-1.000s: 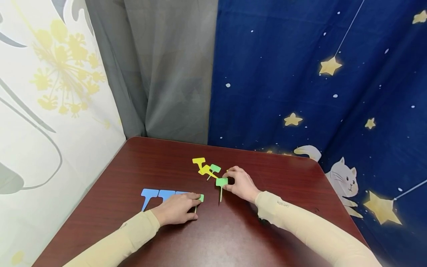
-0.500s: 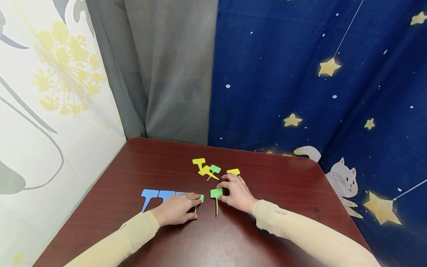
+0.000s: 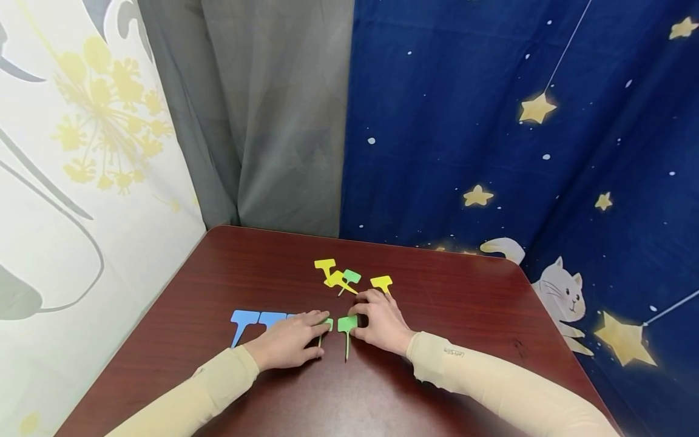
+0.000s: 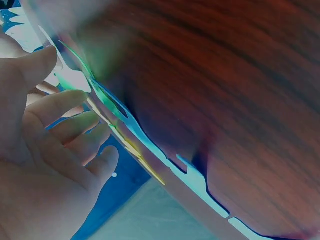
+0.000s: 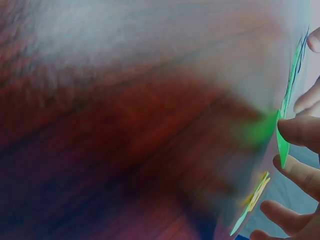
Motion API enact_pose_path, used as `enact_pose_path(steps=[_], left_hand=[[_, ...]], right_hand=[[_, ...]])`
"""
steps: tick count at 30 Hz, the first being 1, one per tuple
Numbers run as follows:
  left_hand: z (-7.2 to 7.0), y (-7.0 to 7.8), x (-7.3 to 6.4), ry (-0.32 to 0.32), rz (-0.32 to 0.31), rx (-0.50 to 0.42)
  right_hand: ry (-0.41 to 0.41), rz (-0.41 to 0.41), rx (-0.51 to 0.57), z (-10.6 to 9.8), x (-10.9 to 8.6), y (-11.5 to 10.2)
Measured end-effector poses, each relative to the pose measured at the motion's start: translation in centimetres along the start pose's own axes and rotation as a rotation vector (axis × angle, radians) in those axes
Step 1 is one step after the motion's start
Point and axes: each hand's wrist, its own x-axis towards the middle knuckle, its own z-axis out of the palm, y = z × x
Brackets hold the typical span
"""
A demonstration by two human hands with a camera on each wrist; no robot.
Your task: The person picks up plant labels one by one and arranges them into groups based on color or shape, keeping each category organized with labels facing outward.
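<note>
My right hand (image 3: 383,323) pinches a green T-shaped plant label (image 3: 345,324) by its head between thumb and fingertip, also seen in the right wrist view as a green label (image 5: 283,145) edge-on. Its stem points toward me. Just left of it, my left hand (image 3: 289,340) lies with extended fingers on another green label (image 3: 329,324), mostly hidden under the fingertips. Left of that runs a row of blue labels: one blue label (image 3: 244,316) at the end, a second blue label (image 3: 272,318) beside it, and a third partly covered by the hand.
Beyond the hands, two yellow labels (image 3: 324,264) and a green label (image 3: 352,276) lie loosely overlapping. A separate yellow label (image 3: 381,282) sits behind my right fingers. The dark red-brown table (image 3: 262,255) ends at curtains at the back.
My right hand has drawn the green label toward me and leftward, closer to the left hand, uncovering the yellow label behind it. The left hand has stayed nearly still.
</note>
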Motion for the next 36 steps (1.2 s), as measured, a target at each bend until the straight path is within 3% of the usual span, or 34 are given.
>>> enact_pose_path(steps=[7, 15, 36], left_hand=[[-0.2, 0.1, -0.5, -0.043, -0.008, 0.002], [0.2, 0.2, -0.9, -0.122, -0.057, -0.01], [0.8, 0.3, -1.0, -0.124, -0.059, 0.027]], right_hand=[[-0.009, 0.002, 0.005, 0.6, -0.1, -0.2], [-0.032, 0.033, 0.015, 0.9, 0.1, -0.2], [-0.024, 0.037, 0.029, 1.1, 0.4, -0.4]])
